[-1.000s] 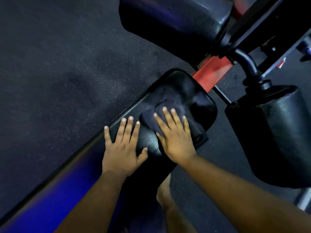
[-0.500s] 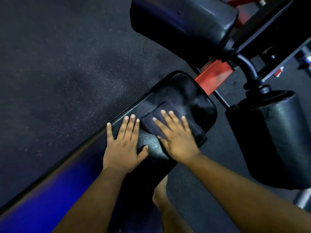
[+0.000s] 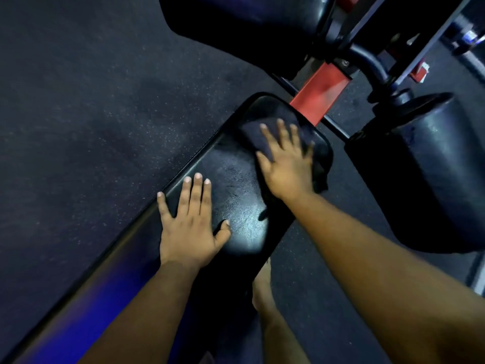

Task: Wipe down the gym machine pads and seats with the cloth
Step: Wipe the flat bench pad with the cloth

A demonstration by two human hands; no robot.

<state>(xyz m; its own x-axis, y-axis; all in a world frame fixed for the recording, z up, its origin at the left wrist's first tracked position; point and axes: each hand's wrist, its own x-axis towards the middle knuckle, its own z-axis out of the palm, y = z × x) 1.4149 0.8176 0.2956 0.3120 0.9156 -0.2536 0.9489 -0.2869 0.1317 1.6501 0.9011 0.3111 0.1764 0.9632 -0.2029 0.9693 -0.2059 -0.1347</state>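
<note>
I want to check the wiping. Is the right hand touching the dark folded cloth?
Touching. The head view shows the right hand lying flat with spread fingers on the dark folded cloth on the black padded bench.

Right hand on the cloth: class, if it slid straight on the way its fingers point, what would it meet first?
Probably the rounded end of the bench pad, then the red frame bar just beyond; the right hand presses the cloth flat. Depth is unclear.

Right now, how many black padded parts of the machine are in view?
3: the long bench pad under both hands, a pad at top, and a roller pad at right. More may be hidden.
</note>
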